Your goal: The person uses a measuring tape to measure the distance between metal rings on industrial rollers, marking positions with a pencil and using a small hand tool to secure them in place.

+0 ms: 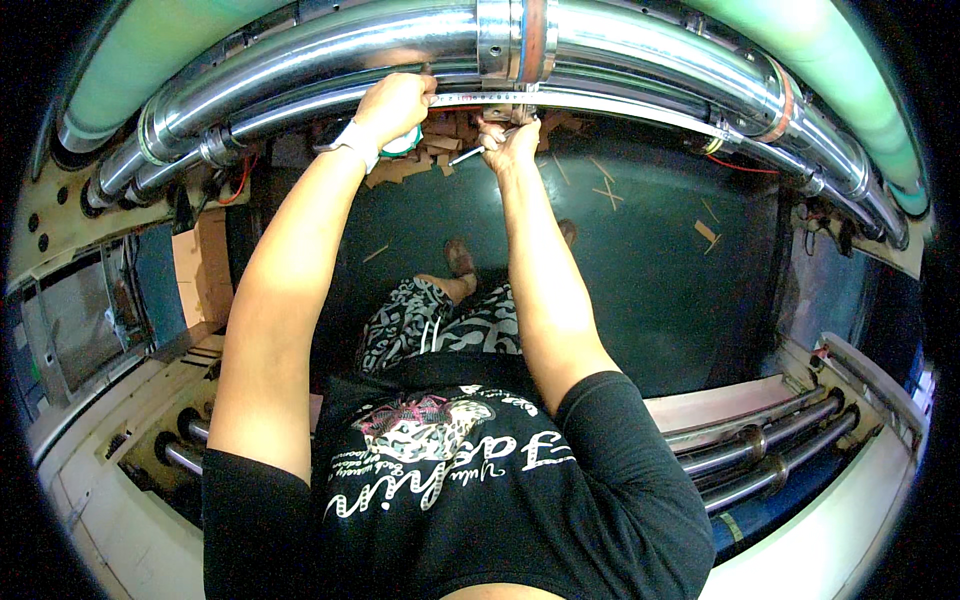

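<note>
Both my arms reach forward to a slim steel bar (640,108) that runs under a thick chrome roller (330,50). My left hand (395,105) is closed against the bar over a green and white round case (405,146), which looks like a tape measure. A marked strip (470,97) runs from it along the bar to my right hand. My right hand (510,140) grips a thin silver tool (466,155) just below a clamp (520,112) on the bar. A white band (350,140) sits on my left wrist.
A pale green roller (840,60) arches over the chrome ones. Cardboard scraps (420,165) lie on the dark green floor (650,270) beneath my feet. More steel rollers (760,450) cross at lower right, and cream machine frames (90,440) stand on both sides.
</note>
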`<state>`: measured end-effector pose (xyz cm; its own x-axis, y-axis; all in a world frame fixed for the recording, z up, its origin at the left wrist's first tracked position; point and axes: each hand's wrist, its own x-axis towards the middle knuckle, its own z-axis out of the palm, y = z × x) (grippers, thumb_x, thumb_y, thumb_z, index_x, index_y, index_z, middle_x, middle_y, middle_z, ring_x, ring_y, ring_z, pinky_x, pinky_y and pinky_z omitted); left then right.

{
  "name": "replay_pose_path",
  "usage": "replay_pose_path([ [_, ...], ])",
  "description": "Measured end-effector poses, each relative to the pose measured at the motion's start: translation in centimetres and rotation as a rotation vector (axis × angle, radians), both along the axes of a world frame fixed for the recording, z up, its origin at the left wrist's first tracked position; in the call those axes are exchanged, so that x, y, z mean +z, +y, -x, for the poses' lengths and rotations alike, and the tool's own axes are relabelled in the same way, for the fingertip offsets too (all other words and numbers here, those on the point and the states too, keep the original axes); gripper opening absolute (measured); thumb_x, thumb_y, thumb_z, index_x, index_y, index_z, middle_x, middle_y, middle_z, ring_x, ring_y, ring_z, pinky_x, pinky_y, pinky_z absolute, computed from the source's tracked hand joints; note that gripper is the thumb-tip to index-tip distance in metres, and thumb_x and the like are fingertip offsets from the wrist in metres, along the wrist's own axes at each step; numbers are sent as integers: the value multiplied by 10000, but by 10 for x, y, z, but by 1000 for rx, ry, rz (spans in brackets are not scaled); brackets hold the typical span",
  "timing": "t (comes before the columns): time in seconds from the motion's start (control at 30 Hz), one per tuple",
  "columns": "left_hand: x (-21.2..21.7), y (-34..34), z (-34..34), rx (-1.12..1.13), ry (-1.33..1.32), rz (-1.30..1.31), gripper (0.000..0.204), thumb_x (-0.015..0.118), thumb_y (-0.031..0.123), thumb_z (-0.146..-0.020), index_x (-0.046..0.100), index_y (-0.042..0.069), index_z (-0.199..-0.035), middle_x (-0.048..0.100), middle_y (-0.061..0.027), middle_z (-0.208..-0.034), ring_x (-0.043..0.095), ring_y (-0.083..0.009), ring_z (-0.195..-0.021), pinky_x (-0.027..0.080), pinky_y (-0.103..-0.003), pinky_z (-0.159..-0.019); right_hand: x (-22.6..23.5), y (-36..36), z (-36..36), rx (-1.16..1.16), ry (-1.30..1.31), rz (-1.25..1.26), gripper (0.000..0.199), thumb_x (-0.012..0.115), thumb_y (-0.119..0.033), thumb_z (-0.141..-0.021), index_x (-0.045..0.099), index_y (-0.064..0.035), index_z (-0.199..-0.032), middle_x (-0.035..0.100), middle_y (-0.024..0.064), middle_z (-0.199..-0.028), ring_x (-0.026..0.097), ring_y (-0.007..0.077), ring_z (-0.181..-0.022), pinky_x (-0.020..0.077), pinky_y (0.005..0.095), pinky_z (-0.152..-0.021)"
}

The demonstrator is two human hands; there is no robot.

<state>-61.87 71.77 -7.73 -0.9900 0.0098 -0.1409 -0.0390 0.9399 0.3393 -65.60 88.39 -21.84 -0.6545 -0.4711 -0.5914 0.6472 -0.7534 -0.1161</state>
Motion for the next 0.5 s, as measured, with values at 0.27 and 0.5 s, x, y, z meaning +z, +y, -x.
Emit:
replay_pose_path([
  [0.27,-3,1,-2,24,-3,3,193,530,193,-805,603,40,-896,596,-213,-848,566,-374,-838,435,-442,-731,-5,-3,-1,-40,-5,-16,634,136,-515,-847,454,32,-880,516,228,-641,279,132,-341,185,229,-306],
  [0.5,1,1,-3,15,-2,18,202,528,197,-812,604,39,-913,598,-215,-861,568,-374,-846,433,-437,-746,-12,-3,0,-25,2,-19,625,143,-511,-847,460,27,-870,505,184,-596,269,126,-345,179,224,-312],
])
